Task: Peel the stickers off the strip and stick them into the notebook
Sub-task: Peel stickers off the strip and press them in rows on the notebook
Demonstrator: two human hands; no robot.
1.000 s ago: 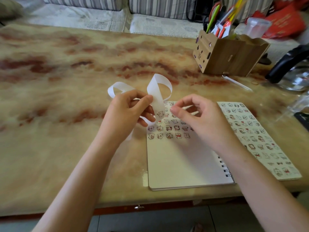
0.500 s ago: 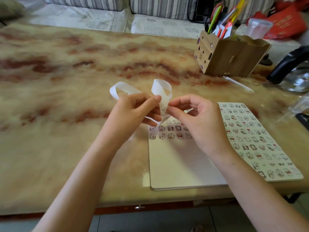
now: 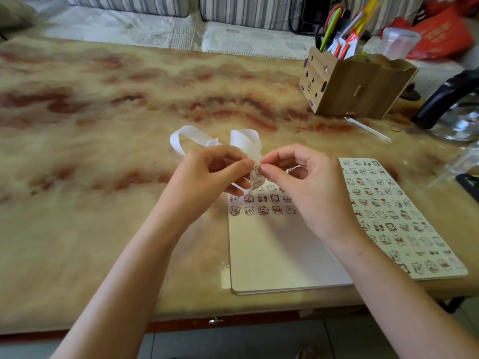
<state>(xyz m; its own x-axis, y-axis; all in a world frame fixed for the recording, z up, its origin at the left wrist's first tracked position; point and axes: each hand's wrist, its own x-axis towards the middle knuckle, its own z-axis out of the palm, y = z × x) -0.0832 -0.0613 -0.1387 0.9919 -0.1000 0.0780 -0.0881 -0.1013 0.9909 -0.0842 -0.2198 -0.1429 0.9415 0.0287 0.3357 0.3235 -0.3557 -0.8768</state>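
The open notebook [image 3: 285, 255] lies at the table's [image 3: 103, 177] near edge. Above its top edge the left hand [image 3: 207, 174] grips the looped strip [image 3: 243, 141], and the right hand [image 3: 305, 182] pinches it with thumb and forefinger. Marbled tabletop spreads leftward. A wooden pen box [image 3: 355, 92] stands far right.

We record bright, diffuse daylight over the table [image 3: 103, 203]. The left hand [image 3: 204, 177] and right hand [image 3: 305, 185] cast soft shadows toward the near edge, onto the notebook [image 3: 280, 255]. A pale glare patch sits on the glossy top at the notebook's near left corner. The white strip [image 3: 247, 142] is nearly washed out. We note that the far edge and right corners are smeared; the near edge bows slightly from lens distortion.
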